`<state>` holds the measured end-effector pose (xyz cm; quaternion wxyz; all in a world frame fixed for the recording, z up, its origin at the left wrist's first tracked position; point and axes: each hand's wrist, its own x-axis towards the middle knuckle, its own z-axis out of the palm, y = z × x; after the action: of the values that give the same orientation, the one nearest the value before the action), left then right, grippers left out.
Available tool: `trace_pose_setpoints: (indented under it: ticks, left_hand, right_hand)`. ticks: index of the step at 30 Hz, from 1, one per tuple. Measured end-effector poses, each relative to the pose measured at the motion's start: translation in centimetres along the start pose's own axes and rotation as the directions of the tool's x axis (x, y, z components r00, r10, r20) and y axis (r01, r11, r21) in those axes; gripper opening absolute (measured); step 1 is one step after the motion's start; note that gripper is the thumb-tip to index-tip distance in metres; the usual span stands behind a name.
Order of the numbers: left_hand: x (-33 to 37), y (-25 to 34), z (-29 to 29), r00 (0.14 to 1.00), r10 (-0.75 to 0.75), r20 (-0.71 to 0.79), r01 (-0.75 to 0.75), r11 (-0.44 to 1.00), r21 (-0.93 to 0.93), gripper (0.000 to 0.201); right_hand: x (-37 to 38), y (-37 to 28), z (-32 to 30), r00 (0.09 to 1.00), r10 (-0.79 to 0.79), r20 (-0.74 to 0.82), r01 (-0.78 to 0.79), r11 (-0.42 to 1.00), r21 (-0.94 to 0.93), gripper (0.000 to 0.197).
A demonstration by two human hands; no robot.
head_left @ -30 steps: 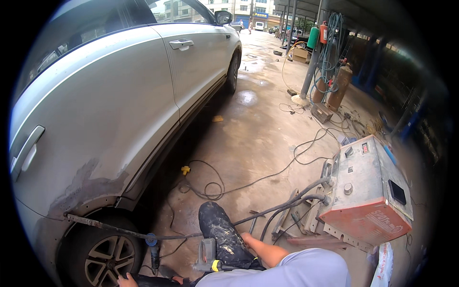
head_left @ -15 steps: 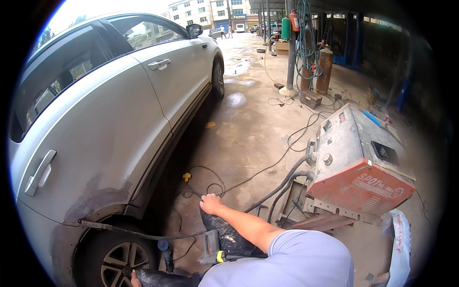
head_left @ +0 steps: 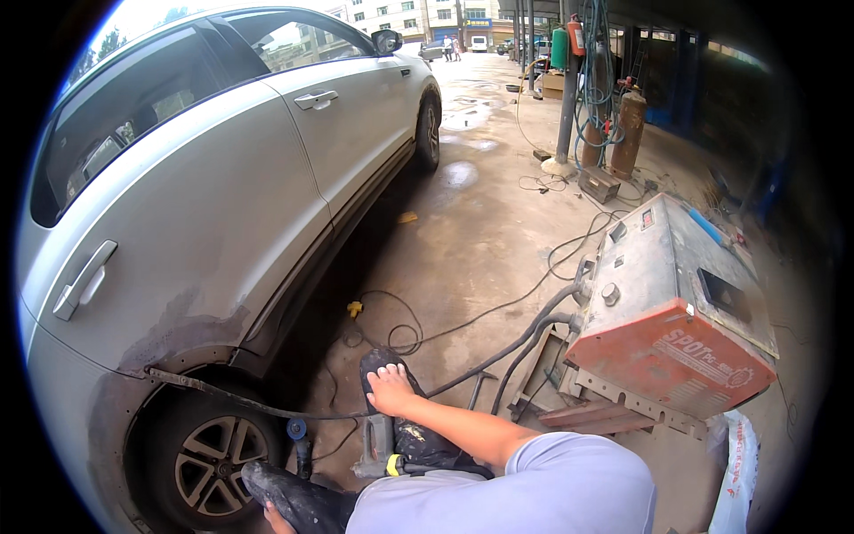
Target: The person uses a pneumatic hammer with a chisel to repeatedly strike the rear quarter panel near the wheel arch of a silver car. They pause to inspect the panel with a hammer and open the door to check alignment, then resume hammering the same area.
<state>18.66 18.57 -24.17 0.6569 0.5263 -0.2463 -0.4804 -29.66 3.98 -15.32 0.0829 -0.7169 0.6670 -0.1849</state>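
My right hand [head_left: 391,390] rests on my right knee in dark, stained trousers, fingers spread and holding nothing. At the lower edge, part of my left hand [head_left: 279,518] shows beside my left knee; most of its fingers are hidden. Below my right hand sits a grey tool with a yellow band [head_left: 378,445]. A small power tool with a round blue head [head_left: 297,429] stands near the rear wheel [head_left: 218,463]. A dark cable [head_left: 253,405] runs from the wheel arch toward my right knee. Bare, sanded patches [head_left: 182,334] mark the white car's [head_left: 205,205] rear door and arch.
At the right a grey and red welding machine [head_left: 663,338] stands on a metal frame, thick cables [head_left: 525,343] leaving it. A thin cord with a yellow plug [head_left: 355,309] loops over the concrete. Gas cylinders [head_left: 628,133], hoses and a post stand farther back. A white sack [head_left: 735,467] lies lower right.
The view has shifted, so car and machine sit differently. My right hand has drawn back on the knee and its fingers now lie spread. My left knee has come higher into view.
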Motion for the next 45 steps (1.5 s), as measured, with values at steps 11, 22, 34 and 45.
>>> trace_pose_setpoints:
  ticks: [11,22,34,45]
  left_hand:
    - [-4.7,-2.2,5.8,0.981,-0.159,-0.11,0.172,0.977,0.125,0.043]
    - [-6.6,-4.1,8.1,0.958,-0.257,-0.127,0.281,0.929,0.24,0.043]
    - [-8.2,-6.8,9.9,0.932,-0.344,-0.112,0.362,0.873,0.328,0.043]
    - [-8.4,-8.3,10.4,0.907,-0.412,-0.087,0.409,0.814,0.412,0.043]
  right_hand:
    - [-0.4,-0.7,1.2,0.967,-0.244,0.067,0.234,0.963,0.135,0.036]
    - [-0.4,-2.5,3.4,0.788,-0.406,0.462,0.166,0.863,0.477,0.047]
    - [-6.2,-4.5,3.7,0.638,-0.483,0.599,-0.633,0.113,0.766,0.051]
    - [-6.5,-4.8,3.7,0.545,-0.509,0.666,-0.479,0.464,0.746,0.059]
